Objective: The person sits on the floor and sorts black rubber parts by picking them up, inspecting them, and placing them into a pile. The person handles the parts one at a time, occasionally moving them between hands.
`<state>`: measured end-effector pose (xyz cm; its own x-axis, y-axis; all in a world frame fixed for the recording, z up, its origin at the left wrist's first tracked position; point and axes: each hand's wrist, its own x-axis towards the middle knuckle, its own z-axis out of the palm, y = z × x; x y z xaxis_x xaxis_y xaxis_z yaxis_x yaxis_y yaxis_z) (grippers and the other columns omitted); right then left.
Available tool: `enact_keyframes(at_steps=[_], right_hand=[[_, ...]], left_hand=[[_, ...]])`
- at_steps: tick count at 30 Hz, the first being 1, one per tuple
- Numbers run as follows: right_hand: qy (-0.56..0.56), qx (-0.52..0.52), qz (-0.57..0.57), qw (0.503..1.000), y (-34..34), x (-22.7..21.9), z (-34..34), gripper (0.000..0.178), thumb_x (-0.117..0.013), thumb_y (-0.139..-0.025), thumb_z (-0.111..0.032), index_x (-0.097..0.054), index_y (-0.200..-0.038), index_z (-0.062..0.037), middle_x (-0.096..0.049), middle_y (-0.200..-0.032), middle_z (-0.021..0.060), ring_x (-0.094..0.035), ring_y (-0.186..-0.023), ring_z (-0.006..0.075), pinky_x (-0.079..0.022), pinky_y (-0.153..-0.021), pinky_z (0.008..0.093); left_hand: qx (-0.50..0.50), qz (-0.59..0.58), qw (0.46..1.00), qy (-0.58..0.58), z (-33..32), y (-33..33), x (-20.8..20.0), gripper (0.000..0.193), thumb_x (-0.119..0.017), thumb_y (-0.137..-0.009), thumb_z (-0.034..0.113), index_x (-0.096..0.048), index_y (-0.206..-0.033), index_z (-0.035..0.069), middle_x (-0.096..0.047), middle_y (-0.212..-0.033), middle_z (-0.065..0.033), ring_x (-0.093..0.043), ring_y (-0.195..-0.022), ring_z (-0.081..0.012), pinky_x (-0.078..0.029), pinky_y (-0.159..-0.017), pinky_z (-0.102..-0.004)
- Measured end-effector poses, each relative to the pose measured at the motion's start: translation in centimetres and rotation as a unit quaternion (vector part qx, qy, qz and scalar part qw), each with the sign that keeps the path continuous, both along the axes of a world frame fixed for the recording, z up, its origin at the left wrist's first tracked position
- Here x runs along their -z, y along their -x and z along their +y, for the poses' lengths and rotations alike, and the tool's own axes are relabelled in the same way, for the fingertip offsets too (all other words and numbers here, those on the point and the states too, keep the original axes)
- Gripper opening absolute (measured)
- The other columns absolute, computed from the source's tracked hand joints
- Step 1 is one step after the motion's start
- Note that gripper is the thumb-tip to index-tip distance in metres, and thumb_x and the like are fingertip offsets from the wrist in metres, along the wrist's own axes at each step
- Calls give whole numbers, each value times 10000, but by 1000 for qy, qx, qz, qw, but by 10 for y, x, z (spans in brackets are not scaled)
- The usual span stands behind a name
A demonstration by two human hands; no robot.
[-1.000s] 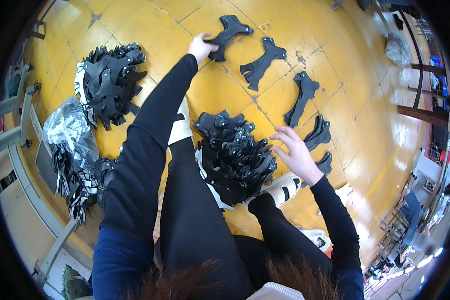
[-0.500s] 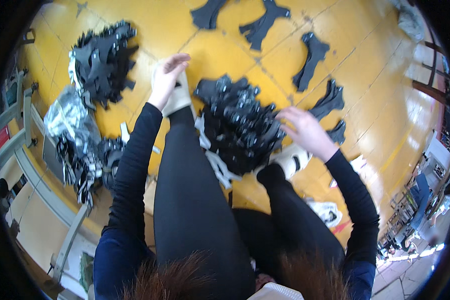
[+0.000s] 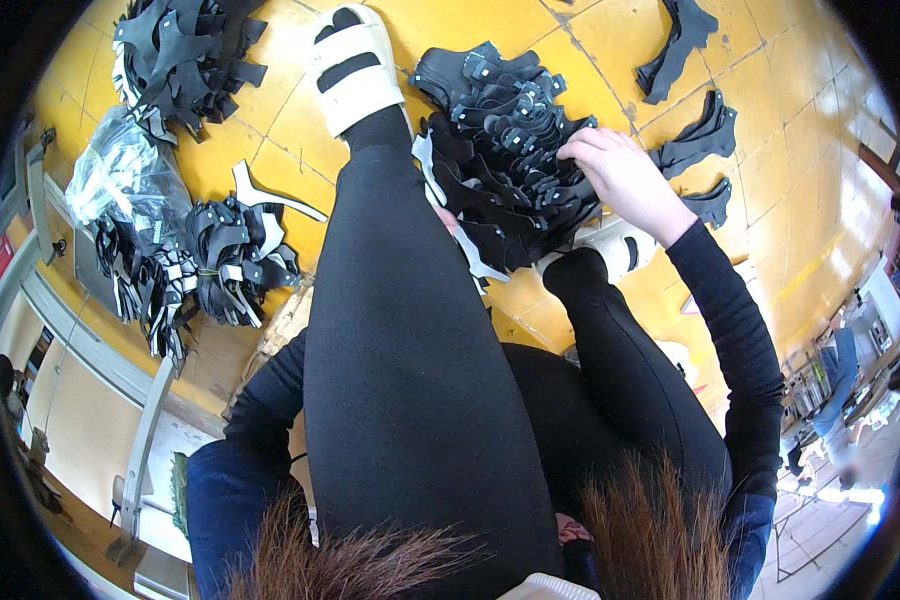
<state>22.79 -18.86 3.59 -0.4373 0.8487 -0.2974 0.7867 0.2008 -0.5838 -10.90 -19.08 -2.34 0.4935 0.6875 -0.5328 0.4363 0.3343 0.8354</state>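
A heap of flat black cut pieces, Y-shaped or curved with small pale marks, lies on the floor between my feet. My right hand is at the heap's right edge, its fingers bent and pressed together on the black pieces; the thumb is mostly hidden. My left arm passes behind my raised left leg. Only a little skin of my left hand shows beyond the leg, beside the white-faced pieces at the heap's near left edge; its fingers cannot be made out.
More black pieces are heaped at the far left, by a clear plastic bag and tied bundles. A loose white-faced piece lies near my left leg. Several small stacks lie right of the heap. A metal frame stands left.
My left hand has gone from above my left foot to behind my left leg. My right hand's fingers have closed in on the heap's edge. The view has tilted nearer to me.
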Motion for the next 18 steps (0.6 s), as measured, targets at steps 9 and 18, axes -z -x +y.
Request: enact_keyframes(at_steps=[9, 18], right_hand=[[77, 75, 39, 993, -5, 30, 0, 243, -542, -924, 6, -618, -1152, -32, -637, -1128, 149, -608, -1066, 347, -489, -929, 388], [114, 105, 36, 987, -14, 23, -4, 159, -567, -930, -54, -644, -1065, -17, -656, -984, 144, -618, -1017, 318, -486, -891, 384]], left_hand=[[91, -22, 968, -231, 25, -73, -19, 229, -648, -919, 151, -661, -1130, 63, -636, -1116, -104, -578, -1110, -308, -440, -967, -399], [171, -20, 958, -230, 19, -60, -9, 188, -689, -906, 254, -735, -831, 88, -629, -936, -19, -573, -982, -238, -403, -897, -388]])
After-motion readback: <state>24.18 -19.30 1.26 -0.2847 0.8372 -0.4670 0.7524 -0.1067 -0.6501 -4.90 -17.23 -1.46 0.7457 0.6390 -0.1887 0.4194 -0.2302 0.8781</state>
